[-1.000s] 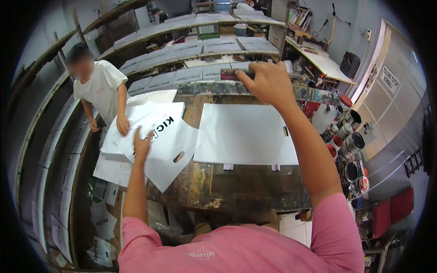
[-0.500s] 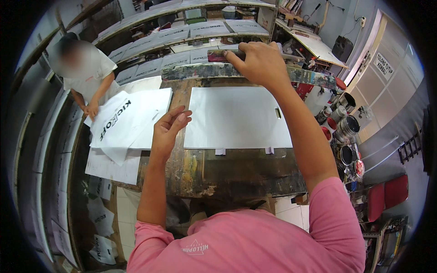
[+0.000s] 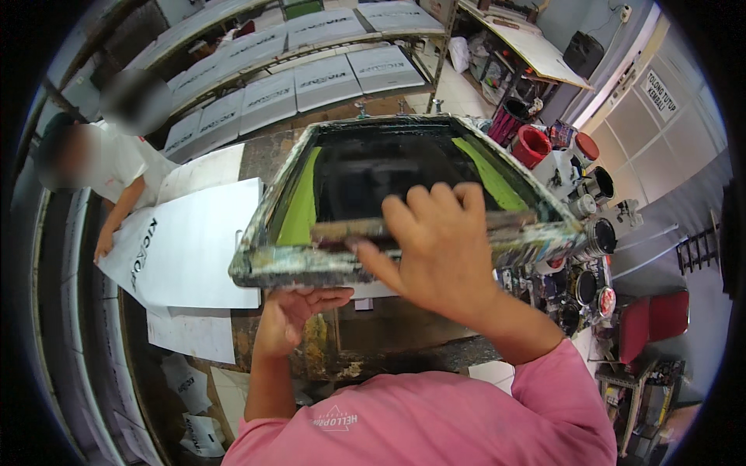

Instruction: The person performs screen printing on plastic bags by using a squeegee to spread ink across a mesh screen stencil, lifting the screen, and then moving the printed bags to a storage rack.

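Note:
A paint-stained screen-printing frame point(image 3: 326, 266) slants over the wooden worktable point(image 3: 272, 338). Inside its rim are dark ink point(image 3: 373, 175) and green strips along both sides. Across the near end of the frame lies a wooden-handled squeegee point(image 3: 342, 231), gripped by my right hand point(image 3: 443, 248). My left hand point(image 3: 299, 314) is below the frame's near left edge, palm up with its fingers stretched out; whether they touch the frame I cannot tell. Under the frame, only a sliver of a white sheet point(image 3: 373, 292) shows, with a small pale tab point(image 3: 364, 304) at its near side.
At the left, a co-worker's hand point(image 3: 103, 242) holds a printed white sheet point(image 3: 194, 248) beside the frame. Racks of printed sheets point(image 3: 330, 81) stand behind and along the left. Ink cans and tubs point(image 3: 598, 233) crowd the right side, near a red chair point(image 3: 637, 326).
The frame has swung down from its raised position, covering most of the white sheet. My right hand came nearer with the squeegee; my left hand is now under the near edge. The co-worker's sheet shifted left.

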A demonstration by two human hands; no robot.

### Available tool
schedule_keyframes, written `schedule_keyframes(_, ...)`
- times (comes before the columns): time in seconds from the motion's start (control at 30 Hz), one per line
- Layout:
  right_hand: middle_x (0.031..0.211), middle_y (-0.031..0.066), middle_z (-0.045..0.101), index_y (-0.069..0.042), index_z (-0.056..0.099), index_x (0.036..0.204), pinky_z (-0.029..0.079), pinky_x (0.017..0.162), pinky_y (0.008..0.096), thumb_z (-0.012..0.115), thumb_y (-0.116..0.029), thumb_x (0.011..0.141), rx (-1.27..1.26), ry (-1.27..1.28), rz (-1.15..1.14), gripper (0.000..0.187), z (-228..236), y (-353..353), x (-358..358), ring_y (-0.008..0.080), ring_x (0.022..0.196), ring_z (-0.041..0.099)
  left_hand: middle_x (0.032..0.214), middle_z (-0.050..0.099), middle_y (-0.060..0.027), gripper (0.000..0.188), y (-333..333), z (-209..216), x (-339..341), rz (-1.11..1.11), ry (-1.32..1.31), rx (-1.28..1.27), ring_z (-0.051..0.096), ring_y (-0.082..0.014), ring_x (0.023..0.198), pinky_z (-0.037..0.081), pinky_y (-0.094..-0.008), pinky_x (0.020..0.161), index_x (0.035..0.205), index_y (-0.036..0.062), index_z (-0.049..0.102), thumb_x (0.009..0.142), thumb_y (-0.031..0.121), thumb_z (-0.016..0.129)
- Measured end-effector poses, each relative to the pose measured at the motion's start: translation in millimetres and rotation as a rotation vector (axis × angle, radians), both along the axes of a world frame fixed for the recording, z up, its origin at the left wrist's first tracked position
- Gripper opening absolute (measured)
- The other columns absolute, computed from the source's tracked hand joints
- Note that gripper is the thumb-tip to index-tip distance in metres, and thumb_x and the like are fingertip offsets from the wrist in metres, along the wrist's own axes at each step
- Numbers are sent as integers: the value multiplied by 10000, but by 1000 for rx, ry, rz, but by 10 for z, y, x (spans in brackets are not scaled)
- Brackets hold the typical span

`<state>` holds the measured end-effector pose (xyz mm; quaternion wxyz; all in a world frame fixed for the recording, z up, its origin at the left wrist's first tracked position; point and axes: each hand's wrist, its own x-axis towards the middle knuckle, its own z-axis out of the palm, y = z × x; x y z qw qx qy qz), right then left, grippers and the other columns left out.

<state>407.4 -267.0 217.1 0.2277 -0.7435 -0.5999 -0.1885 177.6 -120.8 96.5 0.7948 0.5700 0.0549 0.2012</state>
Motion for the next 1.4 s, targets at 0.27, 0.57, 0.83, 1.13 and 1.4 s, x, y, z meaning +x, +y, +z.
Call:
schedule_keyframes(0.27, 945, 72, 570, -23, 681, 1282, 377, 874, 473, 791, -493, 850, -172, 68, -6, 648, -328, -252, -215, 255, 900, 538, 1486, 591, -222, 1052, -487, 154, -149, 288, 110, -775, 606, -436, 1351, 506, -635, 1123, 1595, 22, 384, 957, 856, 444)
schedule_keyframes(0.57, 1054, 82, 614, -25, 640, 1347, 420, 856, 421, 682, -232, 920, -426, 43, 101, 476, -905, -490, -213, 244, 1007, 571, 1465, 608, -138, 961, -813, -305, -112, 386, 495, -850, 626, -320, 1300, 531, -522, 1082, 1558, 137, 481, 947, 877, 446)
schedule_keyframes(0.83, 988, 73, 593, -72, 675, 1112, 408, 806, 407, 661, -159, 873, -391, 96, 227, 254, -1047, -507, -84, 250, 955, 553, 1363, 671, -140, 998, -893, -420, -44, 517, 480, -781, 663, -312, 1201, 537, -539, 1039, 1483, 118, 557, 908, 924, 437)
schedule_keyframes(1.13, 1005, 82, 613, -84, 687, 1099, 419, 803, 412, 659, -166, 884, -407, 165, 286, 232, -1057, -508, 9, 257, 986, 575, 1433, 621, -100, 1047, -930, -413, 7, 567, 522, -747, 631, -297, 1217, 525, -518, 1033, 1550, 167, 506, 877, 965, 417)
schedule_keyframes(1.4, 1029, 81, 623, -81, 687, 1101, 429, 814, 427, 668, -187, 893, -413, 200, 244, 234, -1096, -489, -13, 266, 1006, 582, 1414, 624, -110, 1075, -958, -379, 37, 566, 524, -738, 623, -289, 1198, 512, -515, 1034, 1543, 161, 514, 856, 983, 421)
